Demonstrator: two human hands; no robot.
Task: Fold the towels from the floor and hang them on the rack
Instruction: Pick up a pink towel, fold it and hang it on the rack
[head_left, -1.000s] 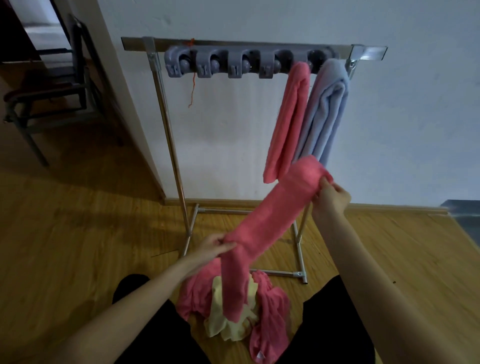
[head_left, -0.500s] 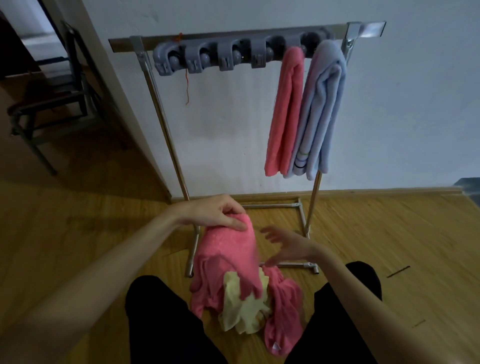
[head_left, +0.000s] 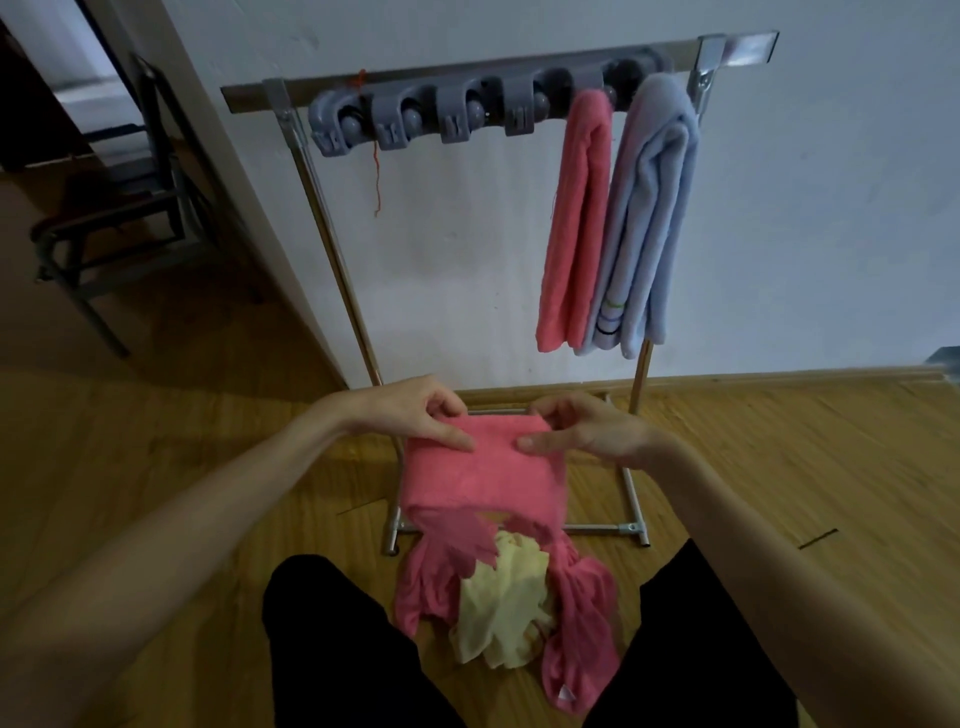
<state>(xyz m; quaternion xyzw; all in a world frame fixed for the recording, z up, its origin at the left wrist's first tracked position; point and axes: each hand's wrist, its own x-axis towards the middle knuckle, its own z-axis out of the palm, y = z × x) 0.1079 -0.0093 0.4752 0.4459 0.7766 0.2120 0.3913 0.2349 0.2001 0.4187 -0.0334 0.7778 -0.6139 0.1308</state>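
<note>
I hold a folded pink towel (head_left: 483, 470) in front of me above the floor pile. My left hand (head_left: 415, 415) grips its top left corner and my right hand (head_left: 584, 428) grips its top right corner. Below it on the floor lie a crumpled pink towel (head_left: 584, 618) and a pale yellow towel (head_left: 506, 608). On the metal rack (head_left: 332, 244), a folded pink towel (head_left: 576, 218) and a folded light blue towel (head_left: 649, 218) hang from the grey clip holder (head_left: 452, 117) at its right end.
The rack stands against a white wall (head_left: 831, 208) on a wooden floor (head_left: 779, 467). Its base frame (head_left: 631, 527) lies just beyond the pile. A dark metal chair (head_left: 119, 208) stands at the far left. My black-clad knees (head_left: 337, 639) flank the pile.
The pink towel was stretched long between my hands, then folded down; my right hand let go and now both hands hold its top edge close together.
</note>
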